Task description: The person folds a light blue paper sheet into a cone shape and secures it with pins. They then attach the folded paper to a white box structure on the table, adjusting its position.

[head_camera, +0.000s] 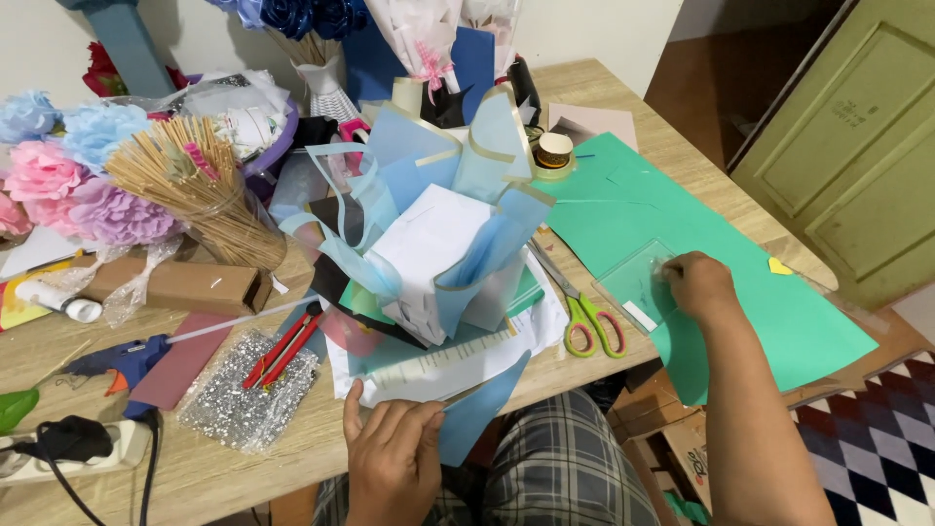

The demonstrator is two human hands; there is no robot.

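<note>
So the left hand (392, 458) is down at the near edge of the light wooden table (243, 458), fingers curled and pinching the bottom of a white and pale blue sheet of wrapping paper (429, 375) that hangs just over the edge. That sheet runs up into the big half-made bouquet wrap of white and light blue paper with cream trim (438, 224) sitting mid-table. The right hand (696, 284) is out on the large green sheet of paper (779, 321), fingers bent down onto a small clear plastic rectangle (638, 282) (can't tell if it's actually gripping it or just pressing on it). Just beside that, between the wrap and the green sheet, lie scissors with lime green and pink handles (584, 317), blades pointing away. Off to the left there's a blue hot glue gun (122, 360), a patch of silver glitter fabric (243, 394) with 2 red-handled tools (282, 349) on it, a clear bag of bamboo skewers (200, 190), and pink and blue paper pompom flowers (68, 170) further back.
</note>
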